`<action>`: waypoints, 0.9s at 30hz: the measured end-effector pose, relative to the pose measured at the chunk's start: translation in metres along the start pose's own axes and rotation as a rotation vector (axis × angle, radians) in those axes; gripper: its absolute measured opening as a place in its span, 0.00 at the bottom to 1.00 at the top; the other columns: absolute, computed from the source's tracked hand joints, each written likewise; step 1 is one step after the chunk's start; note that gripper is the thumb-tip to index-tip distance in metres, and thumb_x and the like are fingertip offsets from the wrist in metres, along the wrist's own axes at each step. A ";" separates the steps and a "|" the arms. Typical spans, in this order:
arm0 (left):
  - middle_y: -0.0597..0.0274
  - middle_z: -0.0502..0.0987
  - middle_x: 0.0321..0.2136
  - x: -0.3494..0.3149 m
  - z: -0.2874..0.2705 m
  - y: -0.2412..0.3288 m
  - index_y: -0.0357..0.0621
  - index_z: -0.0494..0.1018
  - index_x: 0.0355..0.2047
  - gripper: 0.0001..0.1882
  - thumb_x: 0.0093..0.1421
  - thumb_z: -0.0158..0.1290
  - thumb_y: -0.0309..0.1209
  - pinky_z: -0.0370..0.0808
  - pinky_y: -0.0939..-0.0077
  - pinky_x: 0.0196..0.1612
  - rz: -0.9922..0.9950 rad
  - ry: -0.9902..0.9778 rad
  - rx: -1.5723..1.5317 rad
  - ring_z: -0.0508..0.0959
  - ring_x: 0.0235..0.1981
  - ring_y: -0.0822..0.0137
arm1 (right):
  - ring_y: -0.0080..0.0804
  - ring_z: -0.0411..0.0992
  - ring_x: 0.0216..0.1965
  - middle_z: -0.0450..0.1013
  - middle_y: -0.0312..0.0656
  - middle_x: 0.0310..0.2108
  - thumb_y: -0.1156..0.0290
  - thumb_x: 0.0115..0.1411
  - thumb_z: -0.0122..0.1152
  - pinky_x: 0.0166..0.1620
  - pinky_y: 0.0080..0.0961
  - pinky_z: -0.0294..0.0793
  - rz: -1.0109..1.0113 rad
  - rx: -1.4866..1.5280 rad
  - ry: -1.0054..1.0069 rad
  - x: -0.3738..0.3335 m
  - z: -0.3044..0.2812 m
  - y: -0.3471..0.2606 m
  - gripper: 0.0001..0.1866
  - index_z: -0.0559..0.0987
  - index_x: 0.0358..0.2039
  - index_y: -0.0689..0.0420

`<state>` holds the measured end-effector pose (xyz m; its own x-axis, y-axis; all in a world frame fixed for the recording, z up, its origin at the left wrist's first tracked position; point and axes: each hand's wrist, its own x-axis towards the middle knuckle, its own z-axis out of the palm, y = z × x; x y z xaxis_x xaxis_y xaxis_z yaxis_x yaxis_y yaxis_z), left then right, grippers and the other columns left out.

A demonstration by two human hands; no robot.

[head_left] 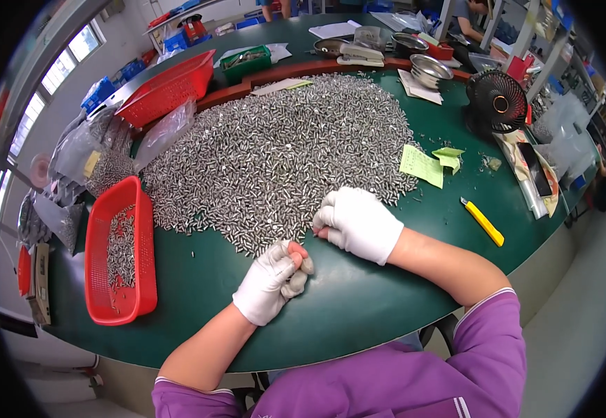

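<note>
Left red basket [94,265] holds few pins; the shiny grey pile [275,153] spreads beyond. Left hand [273,279] fisted, contents hidden; right hand [358,223] curled at the pile's near edge.

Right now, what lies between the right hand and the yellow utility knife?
Only bare green table in the head view: right hand, utility knife.

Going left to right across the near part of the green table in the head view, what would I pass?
Red plastic basket with some metal pins, white-gloved left hand, white-gloved right hand, yellow utility knife.
</note>
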<state>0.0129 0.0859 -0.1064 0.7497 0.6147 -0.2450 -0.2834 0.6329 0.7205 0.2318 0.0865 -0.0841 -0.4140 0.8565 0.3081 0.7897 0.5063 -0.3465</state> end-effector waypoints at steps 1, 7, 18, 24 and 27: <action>0.67 0.73 0.28 -0.001 0.001 -0.001 0.47 0.71 0.36 0.08 0.60 0.55 0.35 0.56 0.85 0.21 -0.003 0.032 0.012 0.59 0.17 0.79 | 0.41 0.72 0.36 0.72 0.40 0.30 0.65 0.50 0.62 0.39 0.37 0.73 0.014 0.109 -0.025 0.001 -0.003 -0.005 0.06 0.80 0.29 0.51; 0.69 0.72 0.26 -0.004 0.006 -0.001 0.47 0.71 0.37 0.08 0.59 0.56 0.32 0.59 0.89 0.21 -0.056 0.078 0.043 0.64 0.19 0.81 | 0.41 0.71 0.36 0.72 0.40 0.32 0.67 0.49 0.65 0.40 0.34 0.71 -0.081 0.318 0.045 -0.006 -0.007 -0.026 0.08 0.79 0.31 0.53; 0.69 0.70 0.27 -0.003 0.000 0.000 0.50 0.70 0.36 0.08 0.59 0.57 0.33 0.58 0.88 0.22 -0.080 -0.007 -0.020 0.63 0.20 0.80 | 0.38 0.72 0.35 0.73 0.42 0.32 0.67 0.53 0.63 0.40 0.30 0.72 0.038 0.614 -0.038 -0.008 0.004 -0.023 0.08 0.79 0.33 0.56; 0.65 0.73 0.29 -0.004 -0.003 0.000 0.50 0.69 0.35 0.12 0.61 0.53 0.42 0.59 0.85 0.23 -0.096 -0.058 -0.026 0.63 0.19 0.76 | 0.40 0.72 0.36 0.74 0.41 0.31 0.69 0.52 0.62 0.40 0.32 0.72 -0.010 0.362 0.095 -0.004 -0.003 -0.015 0.07 0.80 0.33 0.54; 0.63 0.72 0.29 -0.002 -0.003 0.003 0.48 0.68 0.35 0.15 0.61 0.51 0.46 0.58 0.84 0.22 -0.061 -0.043 -0.026 0.62 0.20 0.75 | 0.40 0.73 0.36 0.74 0.39 0.30 0.66 0.52 0.60 0.39 0.36 0.73 0.000 0.096 0.160 -0.001 -0.002 0.004 0.06 0.80 0.30 0.50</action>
<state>0.0089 0.0878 -0.1055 0.7907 0.5546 -0.2593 -0.2517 0.6805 0.6881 0.2360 0.0876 -0.0836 -0.3306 0.8339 0.4419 0.7400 0.5197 -0.4270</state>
